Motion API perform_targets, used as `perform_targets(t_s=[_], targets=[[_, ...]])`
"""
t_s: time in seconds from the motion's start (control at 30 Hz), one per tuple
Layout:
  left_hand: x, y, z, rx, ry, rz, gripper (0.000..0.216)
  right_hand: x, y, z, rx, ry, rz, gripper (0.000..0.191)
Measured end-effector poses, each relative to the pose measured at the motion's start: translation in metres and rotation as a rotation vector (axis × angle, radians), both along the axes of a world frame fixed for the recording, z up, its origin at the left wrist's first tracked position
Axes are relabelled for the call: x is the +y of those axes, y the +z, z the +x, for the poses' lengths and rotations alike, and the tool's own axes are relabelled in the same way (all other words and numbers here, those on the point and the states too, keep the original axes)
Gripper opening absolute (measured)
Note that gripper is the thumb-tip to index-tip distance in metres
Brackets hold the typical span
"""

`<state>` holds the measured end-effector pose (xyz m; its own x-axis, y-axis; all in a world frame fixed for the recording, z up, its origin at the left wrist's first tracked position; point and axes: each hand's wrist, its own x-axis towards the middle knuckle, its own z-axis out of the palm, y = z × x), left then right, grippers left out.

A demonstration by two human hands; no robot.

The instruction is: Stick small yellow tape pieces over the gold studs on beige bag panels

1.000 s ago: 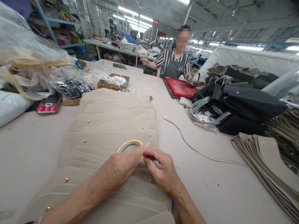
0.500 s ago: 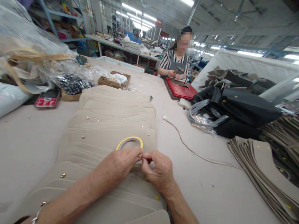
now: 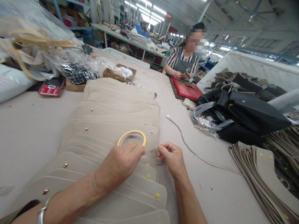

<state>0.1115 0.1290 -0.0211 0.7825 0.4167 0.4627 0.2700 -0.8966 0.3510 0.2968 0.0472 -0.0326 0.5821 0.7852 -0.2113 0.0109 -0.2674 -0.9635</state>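
A long row of overlapping beige leather panels [image 3: 109, 124] with small brass studs lies in front of me. A thin yellow tape roll [image 3: 131, 137] rests on them. My left hand [image 3: 121, 163] is closed around the near edge of the roll. My right hand [image 3: 171, 157] sits just right of it at the panels' edge, fingers pinched on something I cannot make out, perhaps the tape's end. Small yellow dots [image 3: 147, 176] mark the nearest panels.
A pale cord [image 3: 187, 146] trails right. Black bags [image 3: 243, 112] and a stack of grey-brown panels [image 3: 263, 174] lie at right. A red phone [image 3: 51, 88], plastic bags and a cardboard box [image 3: 119, 74] sit at left. Across the table a person [image 3: 184, 62] works over a red tray [image 3: 187, 90].
My hands, touching at the roll before, have come apart: the right hand moved right, still pinched. The person opposite lowered both hands onto the red tray. The camera shifted slightly.
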Motion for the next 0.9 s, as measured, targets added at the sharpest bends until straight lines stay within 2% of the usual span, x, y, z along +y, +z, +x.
perform_targets(t_s=[0.1,0.2,0.37,0.57,0.67,0.77,0.83,0.9], targets=[[0.004,-0.006,0.001,0.296,0.004,0.071,0.016,-0.002,-0.003,0.008,0.03,0.142,-0.095,0.033],[0.005,-0.009,0.004,0.429,-0.002,0.08,0.012,-0.002,-0.005,0.003,0.0,0.187,-0.128,0.033],[0.003,-0.008,0.007,0.44,0.009,0.076,0.014,0.0,-0.008,-0.007,-0.152,0.162,-0.149,0.025],[0.002,-0.012,0.005,0.429,0.01,0.077,0.018,0.004,-0.013,-0.009,-0.475,0.206,-0.158,0.019],[0.003,-0.012,0.004,0.455,0.007,0.09,0.017,0.002,-0.013,-0.005,-0.569,0.185,-0.152,0.017],[0.004,-0.011,0.004,0.476,0.012,0.086,0.014,-0.003,-0.011,0.0,-0.473,0.151,-0.165,0.023],[0.004,-0.008,0.004,0.479,0.015,0.088,0.012,-0.007,-0.011,0.003,-0.36,0.184,-0.167,0.02],[0.005,-0.006,0.005,0.479,0.016,0.097,0.012,-0.009,-0.012,0.003,-0.384,0.229,-0.142,0.019]])
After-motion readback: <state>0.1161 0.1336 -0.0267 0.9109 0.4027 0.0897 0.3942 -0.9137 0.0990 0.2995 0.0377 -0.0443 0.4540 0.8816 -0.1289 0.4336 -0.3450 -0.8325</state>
